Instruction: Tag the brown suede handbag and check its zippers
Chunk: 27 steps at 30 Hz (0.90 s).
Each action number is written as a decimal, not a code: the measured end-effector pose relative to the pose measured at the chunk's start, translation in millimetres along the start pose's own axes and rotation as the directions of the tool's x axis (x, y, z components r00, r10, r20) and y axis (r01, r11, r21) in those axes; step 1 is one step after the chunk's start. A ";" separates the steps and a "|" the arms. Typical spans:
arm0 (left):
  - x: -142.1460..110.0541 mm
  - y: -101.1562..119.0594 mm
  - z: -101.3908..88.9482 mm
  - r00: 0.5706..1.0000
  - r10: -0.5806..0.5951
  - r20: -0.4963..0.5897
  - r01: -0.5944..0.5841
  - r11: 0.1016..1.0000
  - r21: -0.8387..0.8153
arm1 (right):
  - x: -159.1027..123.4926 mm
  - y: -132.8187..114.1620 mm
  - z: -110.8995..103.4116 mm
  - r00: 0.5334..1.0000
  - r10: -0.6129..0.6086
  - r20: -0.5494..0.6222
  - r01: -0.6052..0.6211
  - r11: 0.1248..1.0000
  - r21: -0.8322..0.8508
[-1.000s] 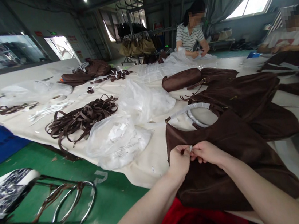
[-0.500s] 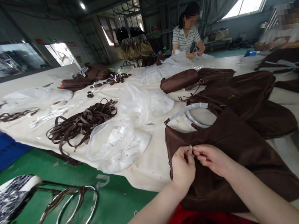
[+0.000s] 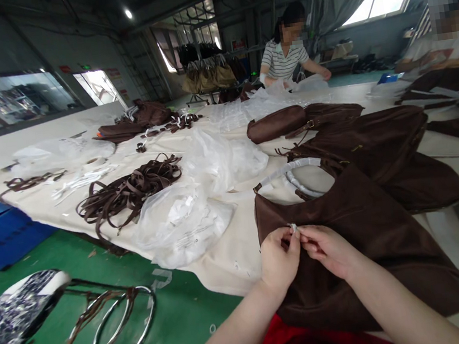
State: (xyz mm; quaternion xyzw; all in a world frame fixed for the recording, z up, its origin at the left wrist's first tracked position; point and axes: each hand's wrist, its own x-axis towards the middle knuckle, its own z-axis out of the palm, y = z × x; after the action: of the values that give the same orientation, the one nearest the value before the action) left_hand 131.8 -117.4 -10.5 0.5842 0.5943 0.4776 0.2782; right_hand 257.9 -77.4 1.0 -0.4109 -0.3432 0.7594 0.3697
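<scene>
A large dark brown handbag [image 3: 373, 237] lies flat on the table in front of me, its handle [image 3: 309, 178] wrapped in white material. Over its upper left part, my left hand [image 3: 281, 258] and my right hand [image 3: 326, 246] meet fingertip to fingertip. Both are closed in a pinch on a small whitish piece [image 3: 293, 229], too small to name. The fingers cover part of it, and I cannot tell whether it is fixed to the bag.
More brown bags [image 3: 361, 143] lie behind on the cloth-covered table [image 3: 225, 268]. Left are clear plastic bags [image 3: 185, 223] and a heap of brown straps [image 3: 130, 190]. A stool [image 3: 23, 306] stands on the green floor. A co-worker [image 3: 287, 51] handles plastic across the table.
My hands stay pinched together at nearly the same spot, and more of the whitish piece shows above the fingertips. The co-worker's one arm has stretched out to the right.
</scene>
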 end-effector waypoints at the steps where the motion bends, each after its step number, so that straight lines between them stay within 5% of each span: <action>1: 0.1 0.4 -0.9 0.999 0.024 -0.028 -0.023 0.999 0.037 | 0.6 0.3 0.6 1.000 -0.003 -0.009 0.003 1.000 -0.018; 5: -1.2 -1.6 -3.8 0.986 0.144 -0.082 -0.131 0.980 0.148 | 3.6 3.1 2.8 0.999 -0.022 -0.047 0.018 0.996 -0.082; 16: -4.9 -3.3 -12.0 0.952 0.306 0.017 -0.294 0.894 0.338 | 4.8 5.5 3.1 0.999 -0.018 -0.048 0.014 0.997 -0.079; 19: -6.6 -1.1 -10.3 0.952 0.305 0.024 -0.296 0.899 0.322 | 4.8 3.7 3.2 0.995 0.065 -0.081 -0.067 0.998 -0.017; 22: -7.4 4.4 -11.8 0.946 0.322 0.033 -0.320 0.917 0.238 | 5.9 3.6 4.2 0.995 0.017 -0.095 -0.024 0.997 -0.077; 27: 13.6 -1.2 -31.6 0.969 0.180 -0.169 -0.171 0.983 0.065 | 3.1 7.3 6.7 0.997 -0.062 -0.055 0.048 0.974 -0.223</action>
State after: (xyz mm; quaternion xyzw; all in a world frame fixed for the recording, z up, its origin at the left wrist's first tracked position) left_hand 101.0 -111.8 3.8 0.5972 0.5742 0.5346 0.1670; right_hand 248.8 -79.8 -3.3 -0.4630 -0.4253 0.6928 0.3531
